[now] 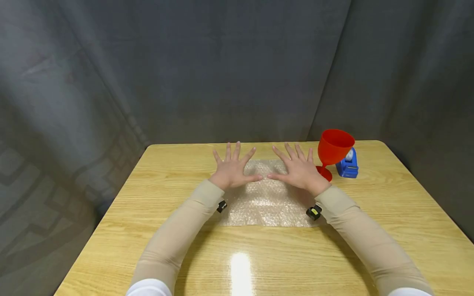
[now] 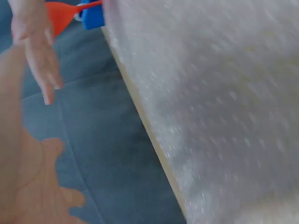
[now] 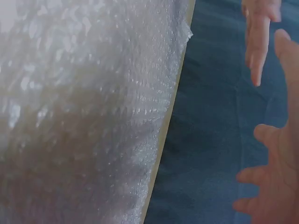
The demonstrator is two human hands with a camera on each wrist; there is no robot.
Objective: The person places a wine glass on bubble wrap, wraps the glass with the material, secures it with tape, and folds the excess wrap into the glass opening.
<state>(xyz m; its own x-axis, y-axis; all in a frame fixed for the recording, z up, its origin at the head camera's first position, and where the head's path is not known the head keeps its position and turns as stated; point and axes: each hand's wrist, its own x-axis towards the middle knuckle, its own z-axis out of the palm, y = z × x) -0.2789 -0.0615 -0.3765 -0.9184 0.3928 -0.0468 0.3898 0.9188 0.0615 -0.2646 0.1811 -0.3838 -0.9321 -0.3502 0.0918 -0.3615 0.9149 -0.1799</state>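
A sheet of clear bubble wrap (image 1: 264, 205) lies flat on the wooden table, and fills much of both wrist views. Above its left part the left hand (image 1: 232, 170) is held with fingers spread, holding nothing. The right hand (image 1: 299, 170) mirrors it over the right part, fingers also spread and nothing in its grasp. The two thumbs point at each other with a small gap between them. Nearest the right hand stands a red plastic goblet (image 1: 333, 148), upright. Just behind and to the right of it sits a blue tape dispenser (image 1: 348, 166) with a pale roll.
The light wooden table (image 1: 177, 197) has its far edge just beyond the hands. Grey curtain (image 1: 229, 74) hangs behind and along both sides. Each wrist carries a small black camera, such as the right wrist camera (image 1: 314, 212).
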